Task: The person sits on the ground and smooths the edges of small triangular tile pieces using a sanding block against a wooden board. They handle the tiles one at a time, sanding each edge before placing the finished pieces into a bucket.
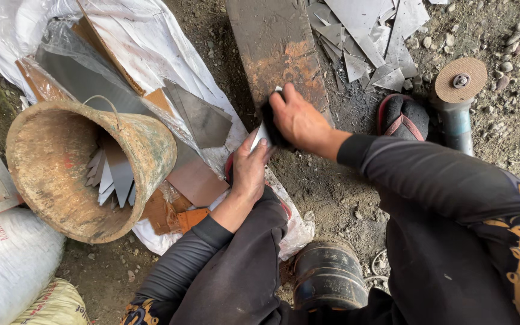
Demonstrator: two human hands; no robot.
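Note:
My left hand point(249, 168) grips a small flat metal piece point(263, 135) by its lower end, holding it upright over the dirt. My right hand point(296, 120) presses a dark pad point(270, 123) against the upper part of that piece, fingers curled around the pad. Both hands meet at the near end of a rusty steel plank point(278, 48) that runs away from me. Both arms wear black sleeves.
A rusty bucket point(61, 174) lies on its side at left with several metal blades inside, on white plastic sheeting point(151, 42). Metal offcuts point(368, 36) are piled at top right. An angle grinder point(458, 96) lies at right beside my sandalled foot point(403, 117). White sacks point(7, 259) sit at lower left.

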